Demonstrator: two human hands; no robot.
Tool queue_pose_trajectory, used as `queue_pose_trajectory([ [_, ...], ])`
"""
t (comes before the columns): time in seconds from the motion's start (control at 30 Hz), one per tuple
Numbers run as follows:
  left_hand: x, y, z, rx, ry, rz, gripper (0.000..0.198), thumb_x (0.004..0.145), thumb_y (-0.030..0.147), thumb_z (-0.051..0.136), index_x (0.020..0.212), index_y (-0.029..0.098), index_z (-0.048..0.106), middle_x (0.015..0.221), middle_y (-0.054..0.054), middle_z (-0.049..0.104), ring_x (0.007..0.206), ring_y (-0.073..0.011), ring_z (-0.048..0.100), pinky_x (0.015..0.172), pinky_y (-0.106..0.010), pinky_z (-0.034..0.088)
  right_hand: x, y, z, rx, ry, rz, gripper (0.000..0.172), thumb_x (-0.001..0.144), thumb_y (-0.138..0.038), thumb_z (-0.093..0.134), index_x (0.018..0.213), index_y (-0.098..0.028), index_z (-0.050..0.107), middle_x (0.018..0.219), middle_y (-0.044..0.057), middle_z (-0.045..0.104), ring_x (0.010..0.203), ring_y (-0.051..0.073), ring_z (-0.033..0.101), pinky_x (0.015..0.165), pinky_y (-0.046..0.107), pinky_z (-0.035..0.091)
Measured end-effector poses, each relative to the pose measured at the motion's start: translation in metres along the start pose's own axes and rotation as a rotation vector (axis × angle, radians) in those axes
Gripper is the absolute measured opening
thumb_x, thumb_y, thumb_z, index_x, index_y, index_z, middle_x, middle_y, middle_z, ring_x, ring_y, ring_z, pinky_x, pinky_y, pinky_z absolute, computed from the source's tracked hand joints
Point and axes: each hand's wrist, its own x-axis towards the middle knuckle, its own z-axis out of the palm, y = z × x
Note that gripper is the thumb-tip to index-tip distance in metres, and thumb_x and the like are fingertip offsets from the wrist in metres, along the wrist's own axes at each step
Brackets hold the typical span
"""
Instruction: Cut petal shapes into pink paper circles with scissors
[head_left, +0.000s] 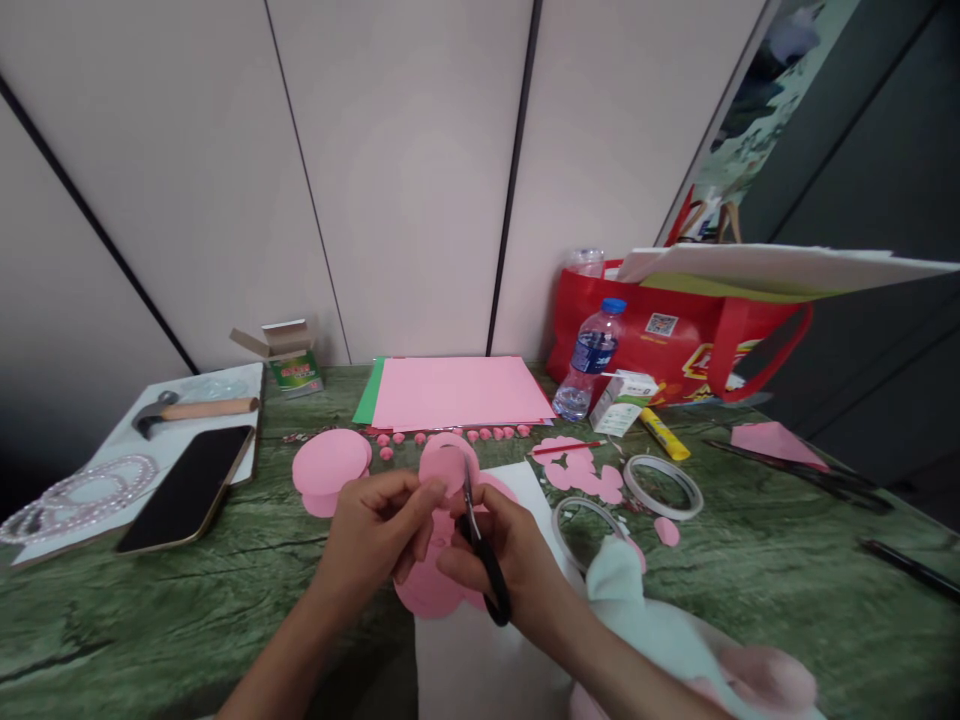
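Between the fingers of my left hand [386, 520] is a pink paper circle [444, 468], held up over the table. My right hand [506, 545] is closed around black-handled scissors [487, 568], whose blades point away from me and lie against the circle's right side. Below both hands, larger pink paper discs [431, 590] rest on a white sheet [480, 660]. Left of my hands is a stack of pink paper circles [330, 468]. A row of small pink paper rolls [495, 433] lies just beyond the circle.
Pink paper sheets [461, 390] lie at the back. To the right are paper offcuts [566, 468], tape rolls [664, 487], a water bottle [592, 360], a red bag [675, 340] and a plush toy [675, 640]. A phone [187, 490] and hammer [195, 408] lie at left.
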Motion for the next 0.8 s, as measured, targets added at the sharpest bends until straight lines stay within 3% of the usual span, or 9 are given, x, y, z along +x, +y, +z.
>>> queue_pose_trajectory([
  [0.23, 0.0009, -0.0008, -0.0019, -0.019, 0.035, 0.022, 0.025, 0.074, 0.033, 0.051, 0.058, 0.015, 0.055, 0.032, 0.007, 0.045, 0.021, -0.0024, 0.033, 0.023, -0.012, 0.021, 0.0006, 0.0001, -0.0010, -0.009, 0.013, 0.009, 0.038, 0.054, -0.028, 0.074, 0.071, -0.018, 0.041, 0.049, -0.010, 0.040, 0.040, 0.003, 0.029, 0.039, 0.015, 0.022],
  [0.4, 0.0014, 0.0008, -0.0026, -0.033, 0.088, 0.032, 0.026, 0.074, 0.033, 0.052, 0.056, 0.014, 0.053, 0.032, 0.007, 0.045, 0.021, -0.0025, 0.034, 0.023, -0.012, 0.021, 0.0004, -0.0003, 0.0004, -0.024, 0.029, 0.073, 0.040, 0.050, -0.031, 0.075, 0.070, -0.018, 0.043, 0.045, -0.009, 0.045, 0.037, 0.005, 0.038, 0.036, 0.015, 0.030],
  [0.63, 0.0027, -0.0011, -0.0039, -0.083, 0.195, 0.077, 0.029, 0.077, 0.032, 0.049, 0.053, 0.014, 0.049, 0.033, 0.007, 0.044, 0.023, -0.0022, 0.034, 0.025, -0.012, 0.020, -0.0011, -0.0033, 0.0034, -0.047, 0.045, 0.092, 0.038, 0.051, -0.032, 0.073, 0.069, -0.017, 0.044, 0.043, -0.009, 0.047, 0.034, 0.005, 0.041, 0.034, 0.015, 0.031],
  [0.8, 0.0018, -0.0027, -0.0027, -0.045, 0.070, 0.050, 0.022, 0.074, 0.030, 0.052, 0.059, 0.015, 0.053, 0.034, 0.007, 0.046, 0.021, -0.0024, 0.034, 0.023, -0.012, 0.022, 0.0001, -0.0018, 0.0024, -0.023, 0.045, 0.086, 0.038, 0.051, -0.032, 0.073, 0.069, -0.017, 0.043, 0.042, -0.009, 0.046, 0.034, 0.005, 0.041, 0.034, 0.015, 0.032],
])
